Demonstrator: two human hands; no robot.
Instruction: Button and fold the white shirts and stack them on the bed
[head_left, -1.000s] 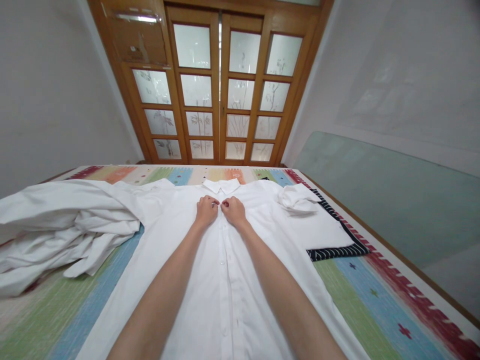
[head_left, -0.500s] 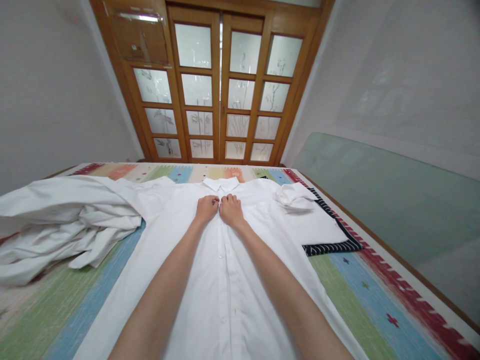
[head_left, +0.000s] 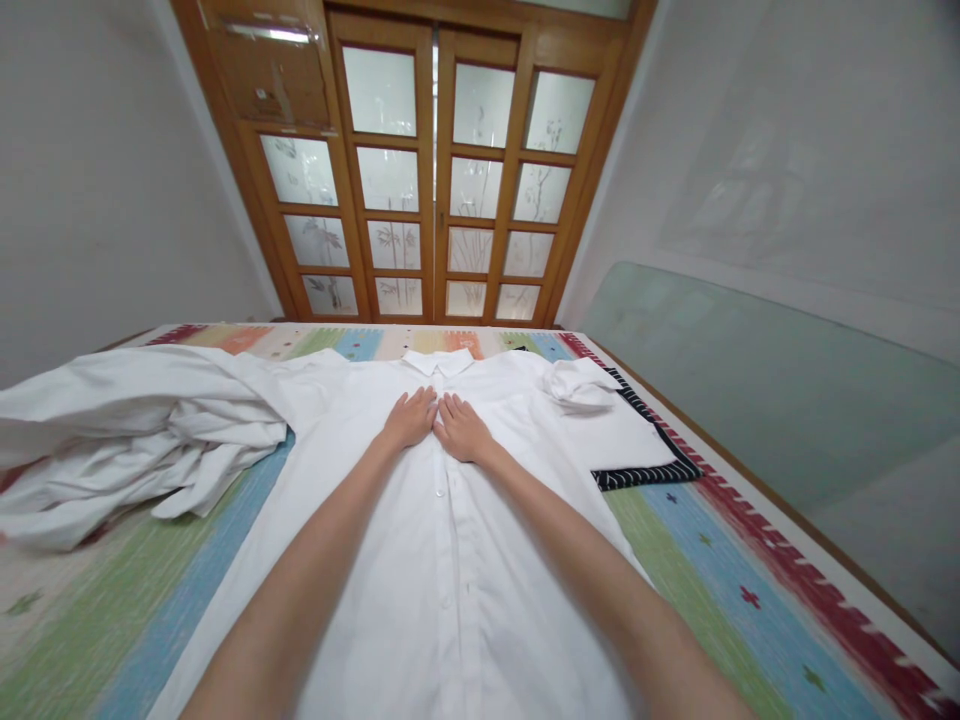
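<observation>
A white button-up shirt (head_left: pixel 375 520) lies front up before me, its collar (head_left: pixel 439 362) at the far end. My left hand (head_left: pixel 411 415) rests flat on the chest, just left of the button placket, fingers stretched out. On the other side of the placket my right hand (head_left: pixel 461 428) lies flat too, its fingers extended. The two hands nearly meet below the collar. Beneath them the placket runs toward me, with its edges slightly apart and a button (head_left: pixel 440 492) showing. The right sleeve end (head_left: pixel 579 385) is folded into a bunch.
Crumpled white cloth (head_left: pixel 172 420) lies at the left. Under the shirt spreads a striped, colourful cover (head_left: pixel 705 560). A folded white piece with black striped trim (head_left: pixel 637 475) lies at the right. Beyond stand wooden glass-paned doors (head_left: pixel 433 170); a pale green panel (head_left: pixel 750 380) lines the right wall.
Both hands have gone from curled, pinching fingers at the placket to lying flat on the shirt. The view has shifted slightly.
</observation>
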